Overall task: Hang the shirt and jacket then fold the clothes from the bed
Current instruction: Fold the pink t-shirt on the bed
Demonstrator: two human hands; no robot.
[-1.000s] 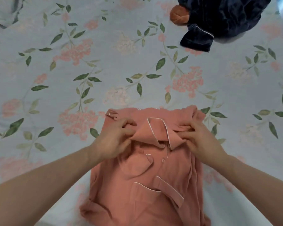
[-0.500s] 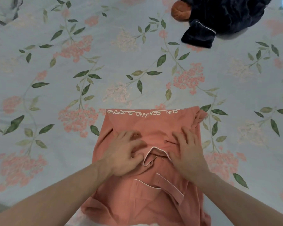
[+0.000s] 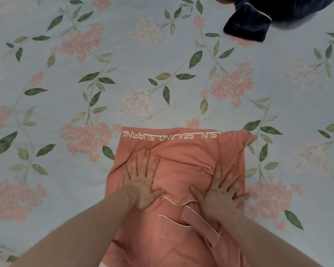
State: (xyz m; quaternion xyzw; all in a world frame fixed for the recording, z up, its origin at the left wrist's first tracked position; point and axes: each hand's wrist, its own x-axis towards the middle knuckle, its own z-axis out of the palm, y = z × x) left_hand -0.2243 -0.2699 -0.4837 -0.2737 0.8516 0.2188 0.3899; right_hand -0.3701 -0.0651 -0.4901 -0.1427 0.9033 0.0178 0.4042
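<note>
1 salmon-pink garment (image 3: 183, 151) lies on the bed (image 3: 123, 54), near the lower middle of the head view, folded so that its far edge forms a straight line. Along that edge runs 1 row of white lettering (image 3: 171, 135), upside down from here, which reads "SUN SEA AND SURFING". The cloth is soft and plain, wrinkled between the palms, with a bunched corner sticking out at its far right. Thin white piping edges 1 curved flap just below the palms and 1 pocket opening lower down, and 1 flat pink strap or cuff lies slanted beside that pocket. 2 hands rest on the folded part: the left hand (image 3: 143, 182) lies flat with its fingers spread and straight, pressing the cloth down, and the right hand (image 3: 221, 191) does the same just to the right, fingers splayed, thumb pointing inward. Neither grasps anything; both are released and flat on the fabric. 2 bare forearms run from the bottom corners up to them. Beyond the garment, the bed carries a pale blue sheet printed with pink flower clusters and green leaves. At the top right, well apart from the pink garment, lies 1 heap of dark navy clothing (image 3: 247, 26) with thin white piping, cut off by the frame's edge.
</note>
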